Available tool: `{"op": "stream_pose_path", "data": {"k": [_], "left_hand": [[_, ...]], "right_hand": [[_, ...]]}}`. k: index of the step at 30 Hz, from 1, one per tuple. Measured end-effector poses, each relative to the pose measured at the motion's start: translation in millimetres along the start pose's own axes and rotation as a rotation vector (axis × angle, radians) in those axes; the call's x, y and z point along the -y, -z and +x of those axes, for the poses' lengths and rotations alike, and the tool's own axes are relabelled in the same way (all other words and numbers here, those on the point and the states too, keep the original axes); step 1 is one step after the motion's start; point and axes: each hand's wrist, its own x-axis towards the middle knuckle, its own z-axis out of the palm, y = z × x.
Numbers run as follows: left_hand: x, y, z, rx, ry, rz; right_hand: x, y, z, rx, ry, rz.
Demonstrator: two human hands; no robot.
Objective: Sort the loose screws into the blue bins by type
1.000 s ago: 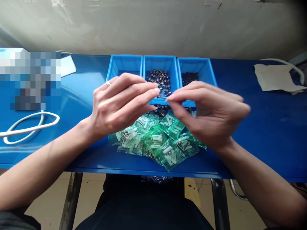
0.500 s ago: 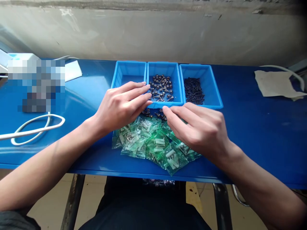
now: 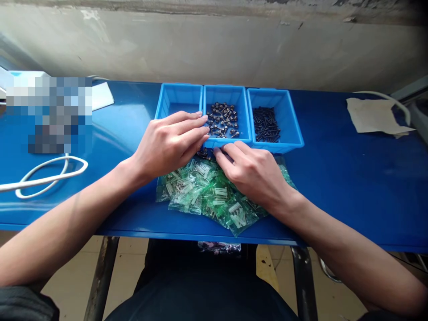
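Note:
My left hand (image 3: 175, 142) is open over the left front of the middle blue bin (image 3: 227, 141), its fingertips by the bin's left wall. That bin holds shiny bolts (image 3: 223, 118). Just in front of the bin, my right hand (image 3: 249, 167) has its fingers curled, with the fingertips at a few loose bolts (image 3: 204, 154) on the table; whatever they may hold is hidden. Green clear packets (image 3: 214, 196) with white and metal pieces lie in a pile below both hands.
The right blue bin (image 3: 296, 144) holds dark screws (image 3: 265, 125). The left blue bin (image 3: 182, 94) shows a bare floor. White cable (image 3: 51, 178) loops at left, a blurred object beyond it. Paper (image 3: 376, 117) lies at right on the blue table (image 3: 351, 187).
My right hand has moved left along the bin's front edge, toward my left hand, uncovering packets on its right. My left hand has stayed nearly still. The view has shifted slightly.

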Motion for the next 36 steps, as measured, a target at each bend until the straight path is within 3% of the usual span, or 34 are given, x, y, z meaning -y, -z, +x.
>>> {"op": "stream_pose_path", "data": {"k": [10, 14, 17, 20, 25, 28, 31, 33, 34, 35, 36], "left_hand": [[1, 0.2, 0, 0.029, 0.038, -0.029], [0, 0.0, 0, 0.029, 0.039, -0.034], [1, 0.5, 0, 0.058, 0.073, -0.057], [1, 1.2, 0, 0.067, 0.066, -0.033], [1, 1.6, 0, 0.063, 0.043, 0.000], [1, 1.5, 0, 0.061, 0.024, 0.004], [2, 1.6, -1, 0.047, 0.007, 0.019], [1, 1.9, -1, 0.034, -0.007, 0.021], [1, 2.0, -1, 0.032, -0.012, 0.022], [1, 2.2, -1, 0.035, -0.014, 0.024], [0, 2.3, 0, 0.039, -0.011, 0.028]], "right_hand": [[-3, 0, -2, -0.009, 0.002, 0.021], [-8, 4, -3, -0.208, 0.031, 0.171], [-11, 10, -2, -0.375, -0.128, 0.511], [-13, 14, -2, -0.388, -0.301, 0.748], [-16, 7, 1, -0.370, -0.437, 1.080], [-27, 7, 2, -0.436, -0.540, 1.100], [-49, 26, -5, -0.403, -0.496, 0.912], [-62, 47, -16, -0.268, -0.410, 0.894], [-66, 58, -23, -0.104, -0.224, 0.896], [-68, 67, -30, -0.026, -0.069, 0.887], [-68, 73, -38, -0.069, -0.073, 0.782]]}}
